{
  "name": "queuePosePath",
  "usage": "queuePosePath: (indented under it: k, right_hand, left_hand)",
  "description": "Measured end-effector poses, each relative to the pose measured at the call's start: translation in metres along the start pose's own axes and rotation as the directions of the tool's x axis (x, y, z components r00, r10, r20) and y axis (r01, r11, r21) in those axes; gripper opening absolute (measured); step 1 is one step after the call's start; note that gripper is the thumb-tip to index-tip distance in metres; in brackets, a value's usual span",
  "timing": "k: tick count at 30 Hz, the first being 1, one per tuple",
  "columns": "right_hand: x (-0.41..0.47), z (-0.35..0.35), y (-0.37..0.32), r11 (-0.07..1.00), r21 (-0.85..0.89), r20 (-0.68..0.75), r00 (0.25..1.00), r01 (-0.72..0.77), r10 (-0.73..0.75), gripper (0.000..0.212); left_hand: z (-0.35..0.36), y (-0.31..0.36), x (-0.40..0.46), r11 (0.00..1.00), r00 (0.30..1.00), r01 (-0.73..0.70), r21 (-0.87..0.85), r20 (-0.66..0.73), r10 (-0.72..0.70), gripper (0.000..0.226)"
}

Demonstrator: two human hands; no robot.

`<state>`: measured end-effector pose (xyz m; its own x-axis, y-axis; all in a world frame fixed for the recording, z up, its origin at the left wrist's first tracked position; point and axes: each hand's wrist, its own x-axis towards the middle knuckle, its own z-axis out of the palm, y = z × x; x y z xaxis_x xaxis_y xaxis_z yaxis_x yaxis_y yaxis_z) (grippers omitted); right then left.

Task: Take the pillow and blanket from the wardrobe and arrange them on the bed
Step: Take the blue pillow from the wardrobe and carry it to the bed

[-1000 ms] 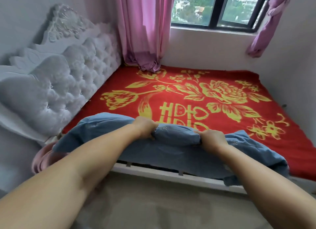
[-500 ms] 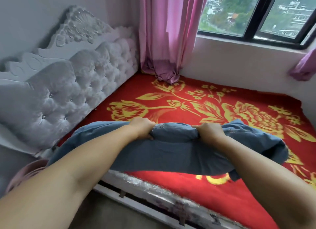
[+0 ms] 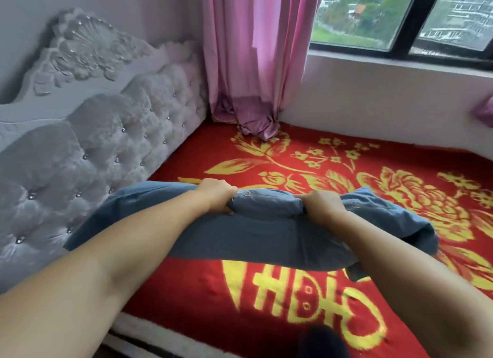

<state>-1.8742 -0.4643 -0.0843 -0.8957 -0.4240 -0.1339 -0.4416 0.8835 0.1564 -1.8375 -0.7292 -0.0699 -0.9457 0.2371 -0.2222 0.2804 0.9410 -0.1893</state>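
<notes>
Both hands clutch the top edge of a blue pillow (image 3: 256, 235) held over the bed (image 3: 186, 299): the left hand (image 3: 217, 194) grips at about 11 o'clock of it, the right hand (image 3: 324, 206) at 1 o'clock, fingers curled tight into the fabric. The tufted headboard (image 3: 88, 149) stands at 9 o'clock and the pink curtain (image 3: 253, 58) hangs at 12.

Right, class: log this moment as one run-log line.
left hand: grips pillow | right hand: grips pillow | pillow: held over bed | placed: not yet
</notes>
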Motion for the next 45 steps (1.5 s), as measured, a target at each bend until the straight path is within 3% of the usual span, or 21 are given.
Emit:
queuePosePath:
  k: [8, 14, 19, 24, 32, 40, 45]
  right_hand:
    - [0.115, -0.03, 0.049, 0.99, -0.071, -0.057, 0.99, 0.123, -0.127, 0.025]
    - [0.209, -0.046, 0.14, 0.984, -0.07, -0.042, 0.985, 0.164, -0.167, 0.026]
    - [0.262, -0.074, 0.225, 0.975, -0.11, -0.033, 0.98, 0.191, -0.195, 0.039]
    - [0.305, -0.114, 0.255, 0.961, -0.179, -0.074, 0.971, 0.212, -0.228, 0.039]
    - [0.352, -0.127, 0.207, 0.952, -0.211, -0.029, 0.973, 0.22, -0.231, 0.041]
    - [0.432, -0.103, 0.119, 0.997, -0.056, 0.11, 0.993, 0.049, -0.042, 0.04]
    - [0.475, -0.117, 0.075, 1.0, -0.011, 0.088, 0.996, 0.026, -0.025, 0.044]
  left_hand:
    - [-0.022, -0.034, 0.086, 0.991, 0.992, 0.122, -0.057, -0.002, -0.123, 0.041]
    - [-0.069, -0.028, 0.202, 0.975, 0.979, 0.201, -0.095, 0.034, -0.199, 0.043]
    - [-0.106, -0.007, 0.288, 0.971, 0.975, 0.201, -0.128, -0.067, -0.21, 0.041]
    - [-0.126, -0.019, 0.328, 0.953, 0.963, 0.234, -0.193, -0.092, -0.255, 0.044]
    - [-0.103, -0.084, 0.345, 0.944, 0.97, 0.227, -0.239, -0.035, -0.242, 0.044]
    - [-0.067, -0.206, 0.383, 0.989, 0.994, 0.09, -0.122, 0.08, -0.08, 0.048]
    - [-0.069, -0.275, 0.388, 0.993, 0.992, 0.091, -0.074, 0.089, -0.084, 0.05]
